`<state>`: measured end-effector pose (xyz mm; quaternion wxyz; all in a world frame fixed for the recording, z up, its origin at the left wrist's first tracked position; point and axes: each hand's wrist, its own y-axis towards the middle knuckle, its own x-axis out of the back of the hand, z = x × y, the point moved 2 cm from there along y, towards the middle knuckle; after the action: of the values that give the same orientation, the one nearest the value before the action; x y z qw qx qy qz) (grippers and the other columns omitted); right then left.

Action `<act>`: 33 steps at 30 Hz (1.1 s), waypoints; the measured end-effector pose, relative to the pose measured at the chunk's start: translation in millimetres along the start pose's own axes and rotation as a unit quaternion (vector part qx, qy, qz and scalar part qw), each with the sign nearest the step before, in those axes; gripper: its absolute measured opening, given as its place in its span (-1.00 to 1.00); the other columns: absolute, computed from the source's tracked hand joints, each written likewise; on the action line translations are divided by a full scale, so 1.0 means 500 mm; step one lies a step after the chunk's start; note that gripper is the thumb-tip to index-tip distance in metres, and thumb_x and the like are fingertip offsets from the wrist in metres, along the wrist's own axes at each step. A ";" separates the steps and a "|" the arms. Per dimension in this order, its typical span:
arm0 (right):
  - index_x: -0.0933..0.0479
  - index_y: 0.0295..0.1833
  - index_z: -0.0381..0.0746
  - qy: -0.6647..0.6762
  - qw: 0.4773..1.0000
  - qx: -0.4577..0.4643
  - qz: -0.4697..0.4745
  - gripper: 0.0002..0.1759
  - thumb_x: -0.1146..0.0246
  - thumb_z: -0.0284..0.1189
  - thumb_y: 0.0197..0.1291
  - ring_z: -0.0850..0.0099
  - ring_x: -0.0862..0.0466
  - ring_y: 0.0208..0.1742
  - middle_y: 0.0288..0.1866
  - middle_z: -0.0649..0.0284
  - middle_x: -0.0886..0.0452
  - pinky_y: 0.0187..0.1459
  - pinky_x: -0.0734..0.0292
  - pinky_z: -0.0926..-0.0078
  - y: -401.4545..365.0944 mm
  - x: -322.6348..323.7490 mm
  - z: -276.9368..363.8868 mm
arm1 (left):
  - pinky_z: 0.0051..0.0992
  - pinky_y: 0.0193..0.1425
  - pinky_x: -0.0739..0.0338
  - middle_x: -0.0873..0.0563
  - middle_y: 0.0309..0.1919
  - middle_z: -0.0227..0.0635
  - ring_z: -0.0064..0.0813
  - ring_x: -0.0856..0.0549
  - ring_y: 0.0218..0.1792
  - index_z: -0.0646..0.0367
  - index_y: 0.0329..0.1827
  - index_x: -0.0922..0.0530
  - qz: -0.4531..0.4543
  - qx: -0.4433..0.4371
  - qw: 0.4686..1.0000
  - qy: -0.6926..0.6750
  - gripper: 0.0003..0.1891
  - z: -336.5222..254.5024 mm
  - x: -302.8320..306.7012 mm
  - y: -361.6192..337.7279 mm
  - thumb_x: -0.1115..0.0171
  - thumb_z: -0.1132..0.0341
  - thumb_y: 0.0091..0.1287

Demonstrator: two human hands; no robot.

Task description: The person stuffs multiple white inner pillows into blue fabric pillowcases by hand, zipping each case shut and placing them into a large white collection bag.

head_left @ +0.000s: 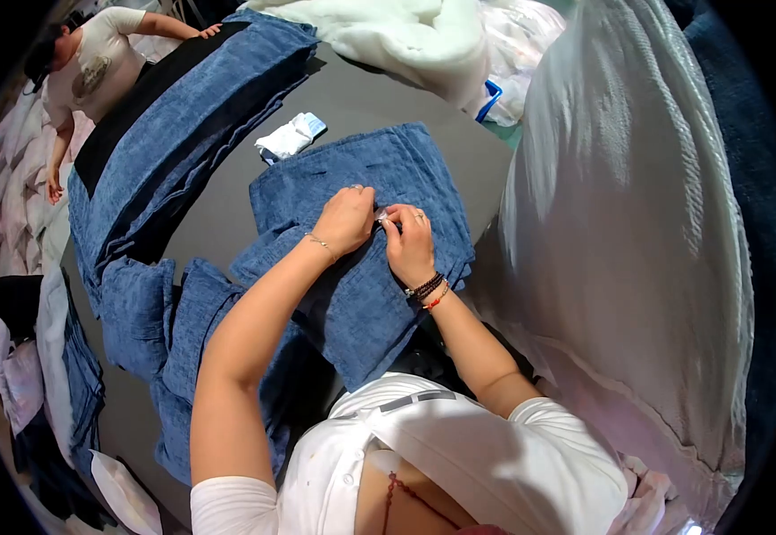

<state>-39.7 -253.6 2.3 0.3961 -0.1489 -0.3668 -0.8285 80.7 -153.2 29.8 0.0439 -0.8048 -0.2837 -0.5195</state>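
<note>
White shirt cropped, item in right grip indistinct

Single head-worn view, facing forward and steeply down, with the wearer's shirt at lower centre. The left hand and right hand lie at close range mid-frame; the bench recedes towards the top. The wide circular field leaves the corners black.
</note>
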 end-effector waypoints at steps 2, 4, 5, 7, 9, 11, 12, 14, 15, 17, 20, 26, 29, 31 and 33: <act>-0.49 -0.11 -0.31 0.003 1.000 -0.017 0.018 -0.88 -0.18 -0.50 0.30 0.05 -0.60 0.01 -0.10 0.08 -0.66 0.18 -0.39 0.07 -0.005 -0.006 0.006 | -0.05 -0.05 -0.58 -0.66 -0.23 0.02 0.11 -0.66 -0.16 0.26 -0.18 -0.54 -0.006 -0.017 1.000 -0.014 -0.85 -0.017 0.030 -0.002 -0.23 0.44 0.21; -0.49 -0.10 -0.33 0.009 0.999 -0.035 0.034 -0.87 -0.17 -0.50 0.31 0.03 -0.61 0.00 -0.11 0.05 -0.67 0.22 -0.38 0.02 -0.012 -0.022 0.003 | -0.05 -0.05 -0.58 -0.66 -0.22 0.01 0.11 -0.66 -0.16 0.26 -0.19 -0.52 -0.011 -0.035 0.999 -0.026 -0.85 -0.011 0.033 -0.005 -0.25 0.46 0.19; -0.48 -0.11 -0.33 0.024 0.995 -0.009 0.099 -0.88 -0.15 -0.50 0.31 0.01 -0.61 -0.01 -0.12 0.02 -0.66 0.22 -0.39 0.01 -0.013 -0.039 -0.006 | -0.05 -0.05 -0.59 -0.65 -0.21 0.00 0.11 -0.66 -0.15 0.26 -0.15 -0.53 0.028 -0.030 0.999 0.011 -0.81 0.009 0.021 -0.001 -0.25 0.47 0.17; -0.43 -0.13 -0.32 0.054 0.984 0.069 0.158 -0.90 -0.10 -0.51 0.34 -0.02 -0.62 -0.07 -0.20 -0.01 -0.63 0.09 -0.49 0.08 -0.006 -0.054 -0.001 | -0.07 -0.07 -0.60 -0.68 -0.26 -0.02 0.13 -0.69 -0.18 0.27 -0.20 -0.56 0.073 -0.034 0.994 0.069 -0.83 0.030 -0.001 0.008 -0.26 0.47 0.14; -0.43 -0.15 -0.31 0.091 0.974 0.021 0.206 -0.91 -0.11 -0.50 0.34 -0.02 -0.62 -0.10 -0.23 0.00 -0.63 0.02 -0.51 0.10 0.019 -0.042 -0.004 | -0.08 -0.08 -0.60 -0.70 -0.31 0.01 0.13 -0.70 -0.22 0.28 -0.26 -0.58 0.100 -0.026 0.994 0.045 -0.87 0.045 -0.006 0.038 -0.27 0.46 0.15; -0.45 -0.19 -0.28 0.144 0.959 -0.050 0.238 -0.89 -0.17 -0.45 0.31 -0.02 -0.63 -0.21 -0.33 -0.02 -0.61 -0.10 -0.51 0.06 0.030 -0.026 0.001 | -0.27 -0.20 -0.58 -0.74 -0.45 -0.13 -0.20 -0.73 -0.37 0.28 -0.40 -0.64 0.095 0.036 0.986 -0.136 -0.89 0.051 -0.004 0.053 -0.29 0.42 0.25; -0.45 -0.19 -0.28 0.144 0.960 -0.049 0.237 -0.89 -0.17 -0.45 0.31 -0.02 -0.63 -0.21 -0.33 -0.02 -0.61 -0.10 -0.51 0.06 0.021 -0.020 0.014 | -0.27 -0.20 -0.58 -0.74 -0.45 -0.13 -0.20 -0.73 -0.37 0.28 -0.40 -0.64 0.093 0.035 0.986 -0.135 -0.89 0.061 -0.020 0.047 -0.29 0.42 0.25; -0.44 -0.19 -0.32 0.030 0.994 0.020 0.103 -0.91 -0.20 -0.51 0.30 0.02 -0.62 -0.27 -0.33 0.05 -0.58 -0.19 -0.51 0.13 0.002 -0.010 0.043 | -0.49 -0.23 -0.52 -0.73 -0.44 -0.40 -0.59 -0.65 -0.38 0.23 -0.33 -0.68 0.158 0.222 0.827 -0.492 -0.89 0.101 -0.082 0.028 -0.28 0.40 0.35; -0.45 -0.20 -0.31 0.007 0.996 0.069 0.055 -0.90 -0.22 -0.52 0.29 0.03 -0.60 -0.27 -0.35 0.04 -0.56 -0.15 -0.50 0.15 -0.011 -0.016 0.053 | -0.65 -0.23 -0.44 -0.67 -0.43 -0.57 -0.77 -0.55 -0.36 0.18 -0.35 -0.68 0.151 0.215 0.814 -0.519 -0.87 0.083 -0.066 0.016 -0.28 0.39 0.39; -0.44 -0.21 -0.30 0.005 0.996 0.081 0.041 -0.91 -0.22 -0.52 0.30 0.02 -0.60 -0.25 -0.35 0.04 -0.57 -0.11 -0.49 0.13 -0.017 -0.017 0.063 | -0.65 -0.23 -0.44 -0.67 -0.43 -0.56 -0.76 -0.55 -0.37 0.18 -0.35 -0.68 0.137 0.230 0.809 -0.523 -0.87 0.071 -0.054 0.001 -0.30 0.38 0.38; -0.44 -0.21 -0.28 0.011 0.996 0.086 0.004 -0.94 -0.19 -0.54 0.31 0.01 -0.59 -0.21 -0.34 0.04 -0.58 -0.03 -0.45 0.09 -0.002 -0.007 0.047 | -0.63 -0.24 -0.45 -0.67 -0.45 -0.54 -0.73 -0.54 -0.38 0.23 -0.35 -0.70 0.117 0.236 0.845 -0.465 -0.83 0.079 -0.059 0.008 -0.31 0.34 0.38; -0.50 -0.31 -0.30 0.001 0.999 -0.031 -0.015 -0.87 -0.31 -0.51 0.25 0.08 -0.59 -0.20 -0.27 0.10 -0.60 -0.04 -0.48 0.18 0.028 0.007 -0.077 | -0.47 -0.30 -0.50 -0.69 -0.54 -0.30 -0.58 -0.59 -0.46 0.32 -0.37 -0.69 0.067 0.192 0.923 -0.328 -0.78 0.059 -0.063 0.014 -0.37 0.28 0.25; -0.57 -0.31 -0.33 0.174 0.975 -0.128 0.053 -0.88 -0.37 -0.52 0.21 0.32 -0.61 -0.19 -0.24 0.18 -0.61 -0.11 -0.51 0.39 0.031 0.004 -0.096 | -0.47 -0.31 -0.50 -0.68 -0.53 -0.30 -0.59 -0.59 -0.45 0.32 -0.35 -0.69 0.050 0.190 0.934 -0.299 -0.78 0.052 -0.054 0.019 -0.36 0.28 0.27; -0.62 -0.24 -0.33 0.242 0.952 -0.157 0.101 -0.91 -0.36 -0.52 0.21 0.42 -0.59 -0.19 -0.24 0.22 -0.61 -0.13 -0.49 0.48 0.022 0.011 -0.091 | -0.47 -0.30 -0.51 -0.70 -0.51 -0.30 -0.59 -0.61 -0.44 0.33 -0.32 -0.69 0.034 0.187 0.943 -0.274 -0.78 0.047 -0.061 0.011 -0.34 0.29 0.30; -0.62 -0.24 -0.32 0.218 0.960 -0.113 0.137 -0.90 -0.37 -0.51 0.21 0.42 -0.59 -0.21 -0.25 0.24 -0.62 -0.14 -0.49 0.48 0.040 0.036 -0.077 | -0.46 -0.29 -0.52 -0.71 -0.51 -0.27 -0.57 -0.62 -0.43 0.32 -0.32 -0.69 0.036 0.182 0.950 -0.253 -0.78 0.044 -0.059 0.011 -0.33 0.29 0.30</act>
<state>-34.4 -299.7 -4.4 0.5570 -0.0579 -0.1516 -0.8145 92.4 -161.7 -4.2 0.1348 -0.8976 -0.3464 -0.2369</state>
